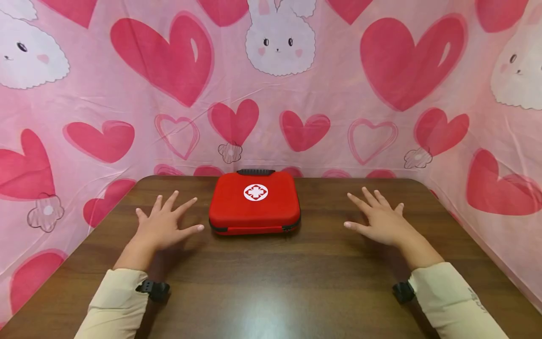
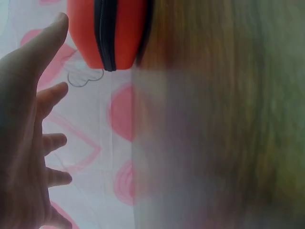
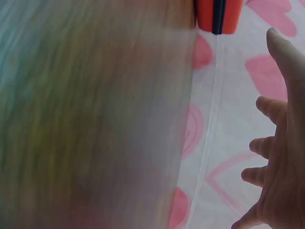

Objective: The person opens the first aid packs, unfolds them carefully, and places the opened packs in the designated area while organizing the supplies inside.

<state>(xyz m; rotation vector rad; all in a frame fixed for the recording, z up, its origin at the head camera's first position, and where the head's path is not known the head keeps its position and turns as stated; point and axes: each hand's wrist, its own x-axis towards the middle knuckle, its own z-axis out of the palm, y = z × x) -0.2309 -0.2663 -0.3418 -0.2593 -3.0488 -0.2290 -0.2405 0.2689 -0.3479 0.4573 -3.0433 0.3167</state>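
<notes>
Red case (image 1: 254, 209): smooth, near-matt shell, moulded fabric or soft plastic, can't tell which; handle (image 1: 256, 172) is ribbed, looks like plastic or rubber. Table (image 1: 271, 263) reads as wood grain, smooth, satin-gloss with soft glare on the near side; backdrop (image 1: 271, 89) is thin printed cloth, lightly creased. Sleeves (image 1: 120, 292) matt cloth, wrist units (image 1: 158, 292) plastic-looking.

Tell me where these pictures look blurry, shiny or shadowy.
Head view: mostly sharp, with pale glare on the near part of the table and soft shadows below the left hand and right hand; left wrist view: the table is smeared into streaks, the hand dim against the brighter cloth; right wrist view: the table is smeared again, the hand similarly shaded.
</notes>
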